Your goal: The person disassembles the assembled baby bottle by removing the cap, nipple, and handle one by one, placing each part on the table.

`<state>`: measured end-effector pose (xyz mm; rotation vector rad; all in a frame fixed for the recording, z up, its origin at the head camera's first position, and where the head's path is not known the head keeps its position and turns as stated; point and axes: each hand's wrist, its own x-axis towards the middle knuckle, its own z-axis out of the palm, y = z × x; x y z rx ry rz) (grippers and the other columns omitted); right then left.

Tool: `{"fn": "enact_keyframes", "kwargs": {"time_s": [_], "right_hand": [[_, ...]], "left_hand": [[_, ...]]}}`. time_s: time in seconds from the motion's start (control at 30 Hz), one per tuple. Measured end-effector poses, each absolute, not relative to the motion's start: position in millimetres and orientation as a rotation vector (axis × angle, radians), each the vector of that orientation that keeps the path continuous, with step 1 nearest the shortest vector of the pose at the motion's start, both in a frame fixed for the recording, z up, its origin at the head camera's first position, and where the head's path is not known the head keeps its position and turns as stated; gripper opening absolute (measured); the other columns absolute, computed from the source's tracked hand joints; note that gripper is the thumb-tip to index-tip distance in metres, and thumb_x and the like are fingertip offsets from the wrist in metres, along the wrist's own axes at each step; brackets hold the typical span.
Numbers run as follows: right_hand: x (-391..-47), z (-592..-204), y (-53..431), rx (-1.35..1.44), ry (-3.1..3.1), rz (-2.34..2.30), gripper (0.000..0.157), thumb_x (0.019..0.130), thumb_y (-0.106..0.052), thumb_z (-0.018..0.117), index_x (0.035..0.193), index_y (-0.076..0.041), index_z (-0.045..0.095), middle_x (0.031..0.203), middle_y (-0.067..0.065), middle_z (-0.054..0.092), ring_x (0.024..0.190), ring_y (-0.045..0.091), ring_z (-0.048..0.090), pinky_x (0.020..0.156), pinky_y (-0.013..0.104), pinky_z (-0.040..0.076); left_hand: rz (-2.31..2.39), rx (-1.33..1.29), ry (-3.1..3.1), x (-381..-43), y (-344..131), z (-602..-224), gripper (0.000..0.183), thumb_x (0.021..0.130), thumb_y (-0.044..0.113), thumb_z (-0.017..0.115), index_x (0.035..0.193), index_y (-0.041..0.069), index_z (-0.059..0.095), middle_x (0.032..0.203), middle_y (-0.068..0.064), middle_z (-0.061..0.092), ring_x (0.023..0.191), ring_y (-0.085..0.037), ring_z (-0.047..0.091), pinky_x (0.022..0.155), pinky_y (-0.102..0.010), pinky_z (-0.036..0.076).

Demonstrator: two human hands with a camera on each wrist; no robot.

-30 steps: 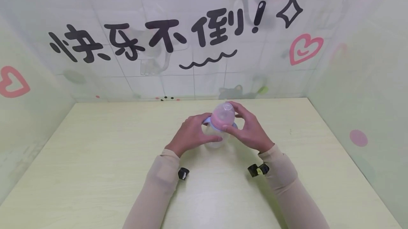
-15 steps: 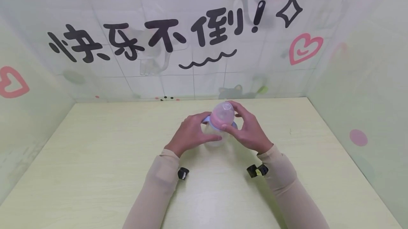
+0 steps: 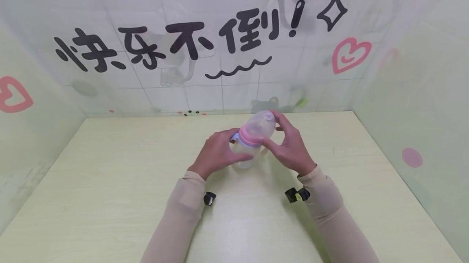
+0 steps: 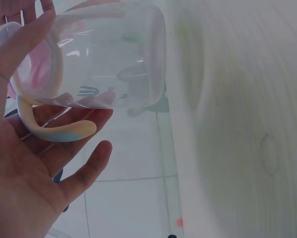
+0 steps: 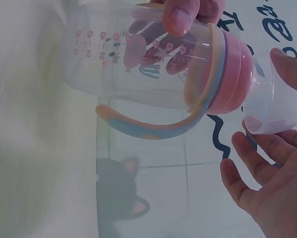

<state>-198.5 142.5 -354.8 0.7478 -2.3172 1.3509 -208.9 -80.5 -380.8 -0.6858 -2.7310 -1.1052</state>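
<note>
We have left hand [image 3: 217,152] curled round bottle [image 5: 89,74]; right hand [image 3: 294,151] pinching clear cap [image 3: 266,124], thumb well apart from fingers

Left forearm [image 3: 179,218], right forearm [image 3: 338,222] slanted inward; left grip [image 3: 218,149] curved, thumb apart; right grip [image 3: 292,147] faced it, curved.

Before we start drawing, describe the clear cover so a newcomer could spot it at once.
Near the back of the pale table, the left hand holds a baby bottle with a pink collar. Past that collar, the right hand holds the cover, a see-through dome with no curved handle, unlike the bottle.
</note>
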Motion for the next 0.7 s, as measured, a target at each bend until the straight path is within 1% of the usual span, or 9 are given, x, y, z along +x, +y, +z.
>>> {"fn": "enact_keyframes", "kwargs": {"time_s": [0.2, 0.37, 0.57, 0.7], "right_hand": [[-200.4, -351.3, 148.5, 0.734, -2.281, 1.369, 0.065, 0.082, -0.011, 0.081, 0.14, -0.005, 0.05, 0.128, 0.009, 0.062, 0.113, 0.023, 0.057, 0.092, 0.046, 0.047], [-200.2, -348.0, 153.4, 0.733, -2.274, 1.38, 0.063, 0.082, -0.009, 0.081, 0.138, -0.006, 0.052, 0.128, 0.007, 0.061, 0.113, 0.022, 0.057, 0.093, 0.046, 0.047], [-199.0, -344.5, 155.3, 0.718, -2.249, 1.364, 0.064, 0.081, -0.007, 0.081, 0.137, -0.002, 0.051, 0.129, 0.011, 0.06, 0.113, 0.023, 0.057, 0.093, 0.046, 0.047], [-198.8, -342.2, 159.5, 0.682, -2.223, 1.378, 0.064, 0.081, -0.004, 0.08, 0.138, 0.0, 0.049, 0.13, 0.012, 0.059, 0.113, 0.022, 0.056, 0.093, 0.045, 0.046]], "left_hand": [[-1.082, -0.67, -2.747, -209.6, -83.8, -380.4, 0.066, 0.071, 0.046, 0.088, 0.124, 0.013, 0.066, 0.105, 0.003, 0.07, 0.094, -0.015, 0.063, 0.081, -0.037, 0.052], [-1.065, -0.658, -2.762, -209.9, -84.9, -380.4, 0.069, 0.07, 0.047, 0.088, 0.126, 0.015, 0.066, 0.107, 0.004, 0.07, 0.095, -0.014, 0.062, 0.084, -0.038, 0.051], [-1.067, -0.65, -2.77, -210.1, -86.3, -380.3, 0.069, 0.07, 0.046, 0.088, 0.127, 0.014, 0.065, 0.108, 0.004, 0.07, 0.096, -0.015, 0.062, 0.084, -0.039, 0.051], [-1.057, -0.637, -2.769, -211.7, -87.7, -380.8, 0.068, 0.07, 0.045, 0.088, 0.126, 0.014, 0.065, 0.107, 0.004, 0.07, 0.096, -0.015, 0.063, 0.085, -0.041, 0.05]]}}
